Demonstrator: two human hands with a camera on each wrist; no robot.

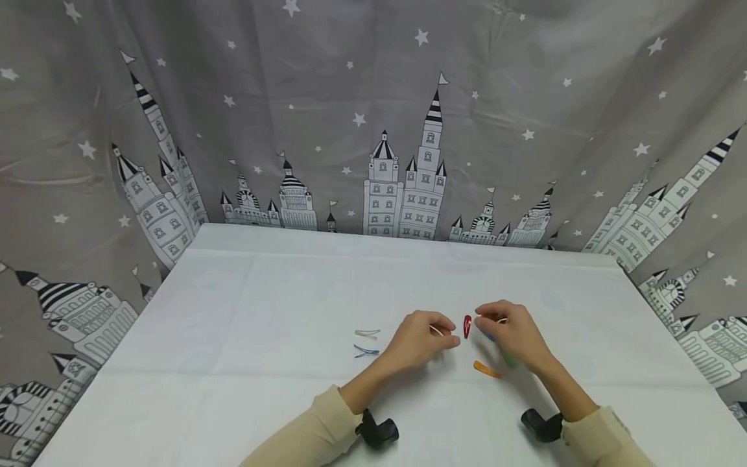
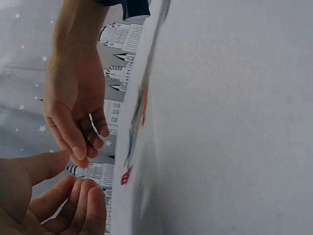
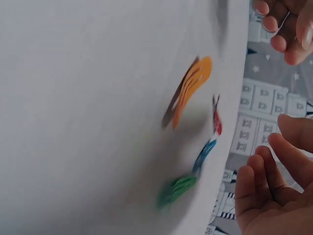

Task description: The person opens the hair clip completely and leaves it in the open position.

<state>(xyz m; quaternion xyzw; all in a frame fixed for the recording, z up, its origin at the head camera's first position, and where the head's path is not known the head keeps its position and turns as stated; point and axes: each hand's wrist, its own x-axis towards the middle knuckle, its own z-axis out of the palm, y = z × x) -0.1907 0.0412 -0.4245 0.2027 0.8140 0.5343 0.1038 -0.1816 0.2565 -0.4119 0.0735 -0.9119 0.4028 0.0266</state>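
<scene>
A red snap hair clip [image 1: 467, 326] lies on the white table between the two hands. To its left, my left hand [image 1: 421, 338] hovers with loosely bent fingers; its thumb and fingertips are apart, holding nothing. My right hand [image 1: 515, 334] is raised on the other side, also bent loosely and gripping nothing. Beneath the right hand are a blue hair clip [image 3: 204, 155] and a green hair clip [image 3: 182, 190], both partly hidden in the head view. An orange hair clip [image 1: 487, 370] rests nearer the front. Left of the left hand lie a pale hair clip [image 1: 367, 334] and another blue hair clip [image 1: 366, 351].
The white-covered table [image 1: 233, 337] extends widely around the clips. Behind and beside it hangs a grey curtain [image 1: 327, 78] printed with castles and stars. A black wrist-worn device [image 1: 378, 433] sits on the left wrist, another black device [image 1: 541, 425] on the right.
</scene>
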